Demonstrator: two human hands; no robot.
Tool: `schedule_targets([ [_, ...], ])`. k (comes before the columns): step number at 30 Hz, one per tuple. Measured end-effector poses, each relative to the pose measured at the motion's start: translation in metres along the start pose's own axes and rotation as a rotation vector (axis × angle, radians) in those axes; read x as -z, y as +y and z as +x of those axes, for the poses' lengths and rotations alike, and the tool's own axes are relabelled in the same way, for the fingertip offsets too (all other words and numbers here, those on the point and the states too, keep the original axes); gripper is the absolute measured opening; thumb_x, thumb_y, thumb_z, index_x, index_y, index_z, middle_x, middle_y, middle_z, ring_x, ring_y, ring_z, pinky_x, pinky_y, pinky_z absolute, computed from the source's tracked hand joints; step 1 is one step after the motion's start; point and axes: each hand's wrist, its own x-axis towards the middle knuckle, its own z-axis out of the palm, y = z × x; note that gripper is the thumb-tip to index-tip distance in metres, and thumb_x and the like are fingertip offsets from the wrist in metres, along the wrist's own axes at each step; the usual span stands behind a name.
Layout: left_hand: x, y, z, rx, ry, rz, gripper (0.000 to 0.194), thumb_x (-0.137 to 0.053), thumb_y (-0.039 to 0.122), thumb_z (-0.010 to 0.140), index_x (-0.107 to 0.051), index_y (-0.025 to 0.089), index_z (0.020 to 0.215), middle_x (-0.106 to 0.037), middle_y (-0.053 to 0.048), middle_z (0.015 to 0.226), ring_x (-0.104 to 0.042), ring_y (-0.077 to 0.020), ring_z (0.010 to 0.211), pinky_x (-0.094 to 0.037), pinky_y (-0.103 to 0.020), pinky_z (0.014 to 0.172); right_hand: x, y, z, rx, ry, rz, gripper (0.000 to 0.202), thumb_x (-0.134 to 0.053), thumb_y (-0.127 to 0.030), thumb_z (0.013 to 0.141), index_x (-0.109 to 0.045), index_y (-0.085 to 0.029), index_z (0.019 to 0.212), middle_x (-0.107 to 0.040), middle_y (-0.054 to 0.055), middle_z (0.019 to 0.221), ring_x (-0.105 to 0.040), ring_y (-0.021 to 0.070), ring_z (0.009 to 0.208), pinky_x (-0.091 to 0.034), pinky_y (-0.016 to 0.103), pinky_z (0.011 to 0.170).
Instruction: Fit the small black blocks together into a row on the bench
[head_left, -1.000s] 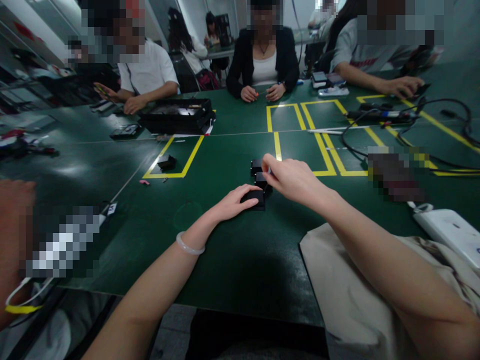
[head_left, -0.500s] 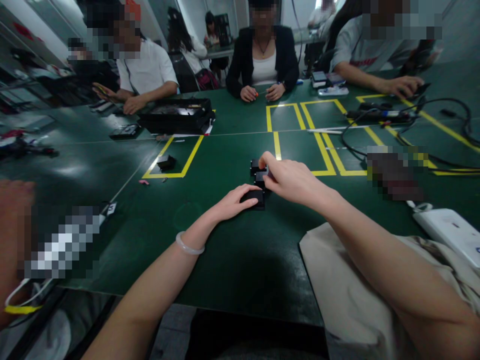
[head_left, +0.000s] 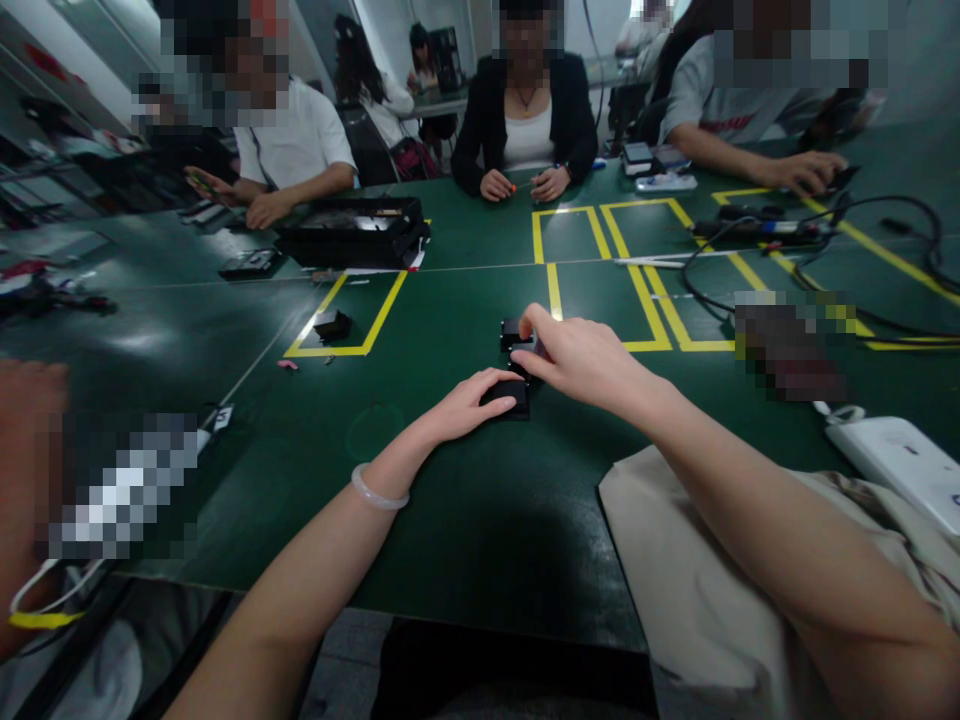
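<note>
My left hand grips the nearest black block, its thumb and fingers on either side, on the green table. Beyond it my right hand reaches in from the right with thumb and index finger curved over a middle black block, which they partly hide. The thumb lies on or just over that block; firm contact cannot be made out. A farther black block stands behind, near the right index fingertip. The three blocks form a short row away from me.
Another black block sits inside yellow tape at the left. A black tray stands behind it. Beige cloth, a white power strip and black cables lie at the right. People sit across the table; a person's arm shows at far left.
My right thumb has moved slightly left over the middle block and now covers more of it. My left hand has stayed in place.
</note>
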Motion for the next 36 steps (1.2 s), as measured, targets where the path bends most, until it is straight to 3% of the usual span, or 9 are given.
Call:
schedule_targets([
  [6, -0.0001, 0.0004, -0.0002, 0.000, -0.003, -0.009, 0.045, -0.045, 0.050, 0.093, -0.051, 0.024, 0.129, -0.057, -0.006, 0.121, -0.054, -0.0232, 0.111, -0.042, -0.037, 0.097, 0.0009, 0.0007, -0.0007, 0.007, -0.018, -0.005, 0.027, -0.037, -0.030, 0.093, -0.044, -0.020, 0.117, -0.069, 0.005, 0.089, -0.062, 0.0201, 0.072, -0.024, 0.028, 0.053],
  [11, 0.0001, 0.0011, 0.0004, -0.006, 0.003, 0.013, 0.046, -0.046, 0.051, 0.093, -0.051, 0.023, 0.129, -0.058, -0.007, 0.121, -0.054, -0.0238, 0.111, -0.041, -0.037, 0.098, 0.0009, 0.0000, 0.0007, 0.003, -0.015, -0.012, 0.027, -0.038, -0.040, 0.094, -0.049, -0.022, 0.110, -0.069, 0.005, 0.086, -0.063, 0.0211, 0.074, -0.023, 0.027, 0.053],
  [17, 0.0007, 0.0022, -0.0002, 0.001, 0.001, 0.002, 0.045, -0.046, 0.051, 0.093, -0.051, 0.024, 0.128, -0.058, -0.006, 0.122, -0.054, -0.0240, 0.112, -0.041, -0.037, 0.099, 0.0007, -0.0006, 0.0003, -0.003, -0.011, -0.017, 0.025, -0.037, -0.030, 0.092, -0.045, -0.020, 0.115, -0.068, 0.005, 0.086, -0.063, 0.0201, 0.071, -0.023, 0.027, 0.052],
  [22, 0.0006, 0.0002, 0.0000, -0.009, 0.005, 0.000, 0.045, -0.047, 0.050, 0.093, -0.051, 0.024, 0.128, -0.058, -0.006, 0.120, -0.055, -0.0229, 0.111, -0.041, -0.036, 0.098, -0.0003, -0.0001, 0.0008, -0.010, 0.003, -0.009, 0.024, -0.038, -0.037, 0.093, -0.049, -0.021, 0.107, -0.068, 0.004, 0.083, -0.063, 0.0207, 0.073, -0.022, 0.027, 0.052],
  [29, 0.0001, 0.0015, -0.0004, -0.005, 0.005, 0.003, 0.044, -0.046, 0.051, 0.093, -0.052, 0.024, 0.128, -0.058, -0.005, 0.119, -0.055, -0.0223, 0.110, -0.042, -0.035, 0.097, 0.0008, 0.0011, 0.0000, 0.004, 0.005, 0.020, 0.027, -0.039, -0.029, 0.091, -0.044, -0.020, 0.116, -0.068, 0.004, 0.084, -0.061, 0.0191, 0.069, -0.024, 0.027, 0.052],
  [33, 0.0001, 0.0005, -0.0001, -0.010, 0.001, 0.000, 0.045, -0.047, 0.050, 0.093, -0.051, 0.024, 0.129, -0.058, -0.006, 0.119, -0.054, -0.0231, 0.111, -0.042, -0.036, 0.097, 0.0002, 0.0008, 0.0012, -0.004, -0.002, 0.004, 0.024, -0.039, -0.038, 0.093, -0.049, -0.022, 0.108, -0.068, 0.003, 0.082, -0.061, 0.0197, 0.072, -0.023, 0.027, 0.052],
  [36, 0.0001, -0.0001, -0.0001, -0.009, -0.002, -0.005, 0.044, -0.047, 0.050, 0.093, -0.051, 0.024, 0.129, -0.057, -0.006, 0.121, -0.054, -0.0229, 0.112, -0.042, -0.036, 0.098, -0.0002, 0.0015, 0.0019, -0.012, -0.007, -0.035, 0.023, -0.036, -0.034, 0.094, -0.050, -0.022, 0.106, -0.068, 0.004, 0.081, -0.061, 0.0193, 0.070, -0.021, 0.027, 0.051],
])
